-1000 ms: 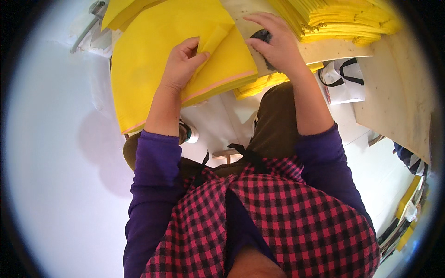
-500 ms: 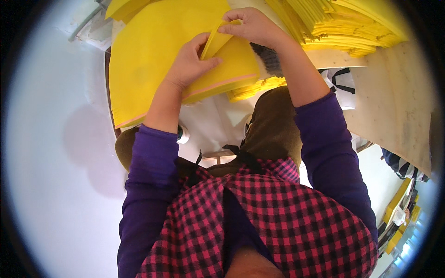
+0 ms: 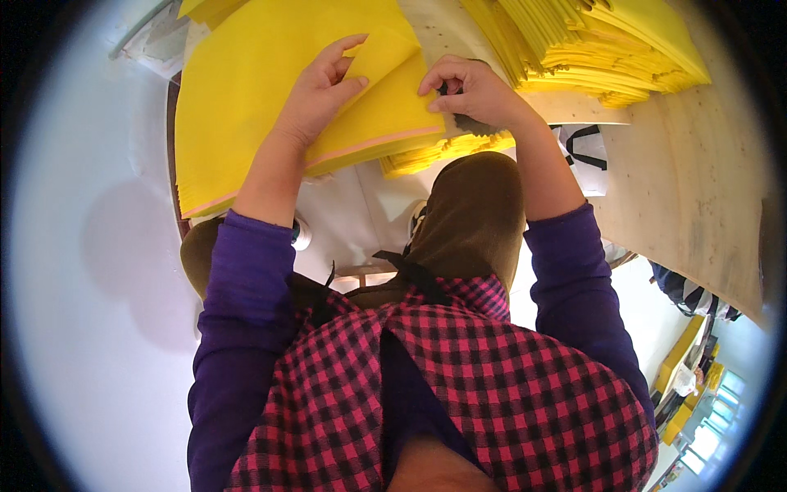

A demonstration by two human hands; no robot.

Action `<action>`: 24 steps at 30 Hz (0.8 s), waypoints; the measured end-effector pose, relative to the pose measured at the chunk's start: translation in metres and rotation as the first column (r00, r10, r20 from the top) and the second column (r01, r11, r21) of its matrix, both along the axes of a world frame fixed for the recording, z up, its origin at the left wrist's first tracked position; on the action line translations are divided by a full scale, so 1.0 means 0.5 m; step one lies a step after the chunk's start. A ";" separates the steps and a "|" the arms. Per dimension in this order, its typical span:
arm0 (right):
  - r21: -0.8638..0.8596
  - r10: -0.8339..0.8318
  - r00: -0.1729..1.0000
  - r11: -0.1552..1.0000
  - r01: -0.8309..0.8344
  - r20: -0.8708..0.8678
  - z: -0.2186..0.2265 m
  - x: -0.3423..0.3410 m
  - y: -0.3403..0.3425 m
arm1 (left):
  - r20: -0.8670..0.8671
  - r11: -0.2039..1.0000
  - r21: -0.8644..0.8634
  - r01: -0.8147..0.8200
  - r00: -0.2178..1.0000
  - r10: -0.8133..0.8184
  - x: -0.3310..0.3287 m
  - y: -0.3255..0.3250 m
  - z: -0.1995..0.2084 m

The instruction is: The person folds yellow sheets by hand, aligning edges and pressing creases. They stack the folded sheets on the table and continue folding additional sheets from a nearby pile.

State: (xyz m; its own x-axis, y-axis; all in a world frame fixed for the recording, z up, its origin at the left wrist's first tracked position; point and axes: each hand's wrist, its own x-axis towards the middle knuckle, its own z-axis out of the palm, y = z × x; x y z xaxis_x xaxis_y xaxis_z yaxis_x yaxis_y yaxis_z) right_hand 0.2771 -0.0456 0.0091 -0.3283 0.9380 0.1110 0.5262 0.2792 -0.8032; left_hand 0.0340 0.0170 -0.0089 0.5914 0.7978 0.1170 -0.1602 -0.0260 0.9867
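A stack of yellow fabric-like sheets [image 3: 246, 107] with a pink stripe along its near edge lies in front of me. My left hand [image 3: 318, 94] is over the top sheet, thumb and fingers apart and nothing gripped. At the stack's right edge, the curled fingers and thumb of my right hand [image 3: 471, 92] close on the edge of the top yellow sheet [image 3: 402, 94]. A slanting crease runs across that sheet between my hands. Below my right hand shows a dark, rough-edged pad [image 3: 475, 126], partly covered by the hand.
Thick piles of folded yellow sheets [image 3: 574, 49] stand at the far right on a wooden board [image 3: 680, 180]. More yellow sheets [image 3: 443, 153] lie under the stack, near my knee. A white bag with black handles [image 3: 586, 156] is beyond my right forearm.
The raised yellow flap that both hands held has come down. My left hand has let go and spread its fingers. My right hand has moved down to the sheet's right edge.
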 end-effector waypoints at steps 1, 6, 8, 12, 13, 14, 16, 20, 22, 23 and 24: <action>-0.032 -0.005 1.000 0.999 0.004 -0.018 -0.004 -0.003 0.002 | -0.014 1.000 0.013 0.001 1.000 -0.001 0.000 -0.001 0.001; -0.101 -0.044 0.997 0.994 0.038 -0.062 -0.010 -0.014 0.017 | 0.021 0.998 0.057 0.026 0.999 -0.027 -0.004 0.002 0.003; -0.148 -0.072 0.996 0.987 0.063 -0.056 0.001 -0.013 0.022 | -0.006 0.994 0.106 0.009 1.000 -0.008 -0.006 0.005 0.002; -0.008 -0.017 0.998 1.000 0.017 0.057 0.031 -0.016 0.037 | -0.012 0.992 0.128 -0.006 1.000 0.007 -0.003 0.007 -0.002; 0.044 0.007 0.995 0.999 -0.011 0.098 0.039 -0.018 0.045 | -0.027 0.984 0.180 -0.017 0.999 0.023 -0.003 0.007 -0.003; 0.092 0.029 0.991 0.995 -0.041 0.130 0.046 -0.021 0.050 | -0.041 0.973 0.231 -0.028 0.998 0.039 -0.003 0.006 -0.004; 0.070 0.029 0.986 0.997 -0.041 0.163 0.057 -0.026 0.061 | -0.113 0.961 0.275 0.010 0.993 0.022 -0.008 0.008 -0.003; 0.070 0.026 0.980 0.997 -0.041 0.196 0.076 -0.035 0.074 | -0.212 0.984 0.144 0.107 0.974 -0.075 -0.018 0.013 0.005; 0.081 0.016 0.966 0.996 -0.038 0.259 0.085 -0.038 0.081 | -0.177 0.988 0.119 0.104 0.981 -0.082 -0.017 0.009 0.008; 0.094 0.019 0.961 0.994 -0.047 0.277 0.088 -0.039 0.084 | -0.151 0.984 0.151 0.098 0.986 -0.075 -0.016 0.006 0.008; 0.084 0.003 0.959 0.996 -0.028 0.284 0.088 -0.043 0.088 | -0.114 0.977 0.194 0.090 0.991 -0.069 -0.015 0.003 0.009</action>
